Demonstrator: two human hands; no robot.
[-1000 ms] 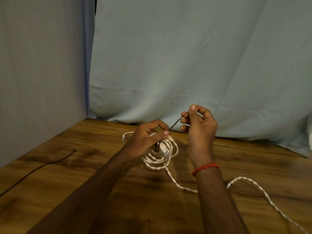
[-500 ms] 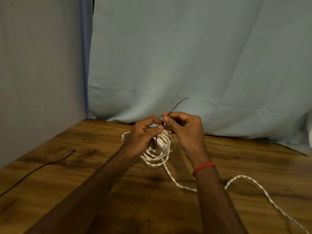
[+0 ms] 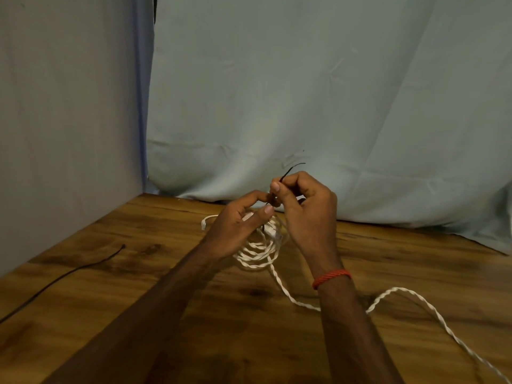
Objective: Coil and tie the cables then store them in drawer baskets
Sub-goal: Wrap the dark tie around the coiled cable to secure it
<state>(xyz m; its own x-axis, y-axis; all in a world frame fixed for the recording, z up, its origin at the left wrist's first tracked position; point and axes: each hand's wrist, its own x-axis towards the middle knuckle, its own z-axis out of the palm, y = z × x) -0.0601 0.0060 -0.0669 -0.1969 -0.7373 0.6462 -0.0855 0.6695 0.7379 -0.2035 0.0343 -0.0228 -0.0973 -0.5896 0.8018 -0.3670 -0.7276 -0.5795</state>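
Right now the white cable coil (image 3: 257, 253) hangs over the wooden surface (image 3: 166, 273), its loose tail trailing right of the coil. The left hand (image 3: 238, 228) grips the coil's top, fingers curled round it. Just above the coil, the right hand (image 3: 304, 212) pinches a thin black tie (image 3: 291, 169). A black wire (image 3: 69, 275) lies well left of the coil

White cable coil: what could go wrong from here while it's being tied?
1. The left hand grips the white cable coil only at one spot; the lower loops fan out and may slip loose before the black tie, pinched by the right hand, closes.
2. A long tail lies uncoiled on the table; tying now could leave it out.
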